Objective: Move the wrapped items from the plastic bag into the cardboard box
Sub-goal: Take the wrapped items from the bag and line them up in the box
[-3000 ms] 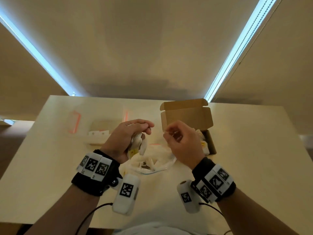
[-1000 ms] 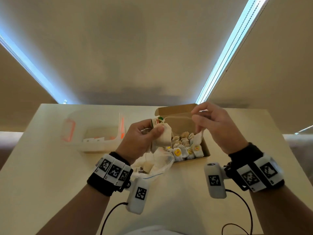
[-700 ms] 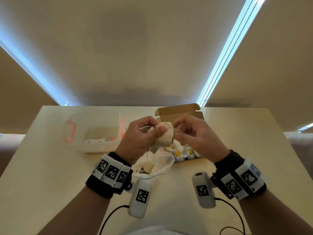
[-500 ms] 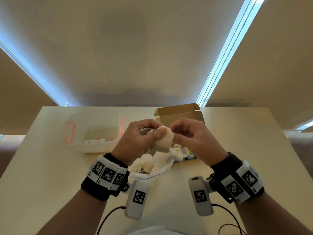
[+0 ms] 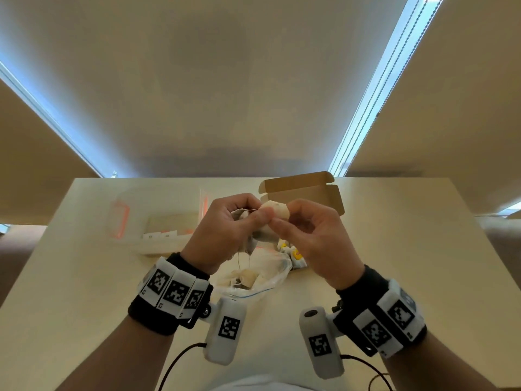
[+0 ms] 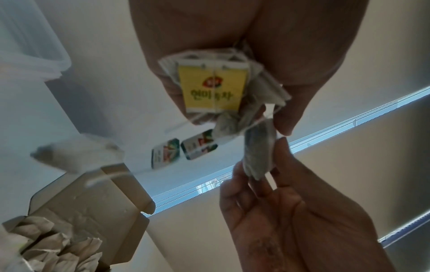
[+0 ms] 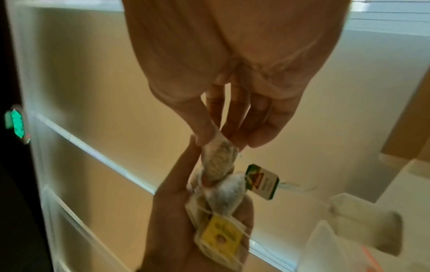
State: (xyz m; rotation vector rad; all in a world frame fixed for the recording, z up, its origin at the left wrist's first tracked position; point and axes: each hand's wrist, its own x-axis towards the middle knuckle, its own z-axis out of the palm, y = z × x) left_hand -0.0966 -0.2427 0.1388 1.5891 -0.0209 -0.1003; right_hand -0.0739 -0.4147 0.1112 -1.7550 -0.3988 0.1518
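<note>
Above the counter (image 5: 84, 277), a left hand (image 5: 222, 232) grips a bundle of tea bags (image 6: 214, 88) with yellow tags against its palm, while the right hand (image 5: 315, 241) pinches one bag (image 6: 258, 149) between thumb and fingertips, a string running between the two. Below, the plastic bag (image 5: 253, 280) lies on the counter with more bags inside; just behind it stands the open cardboard box (image 5: 301, 190), part filled. A clear tub (image 5: 158, 221) sits at left.

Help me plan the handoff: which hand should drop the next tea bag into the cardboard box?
Probably the right hand: it pinches one tea bag and sits nearer the cardboard box. The left hand holds the tangled bunch.
</note>
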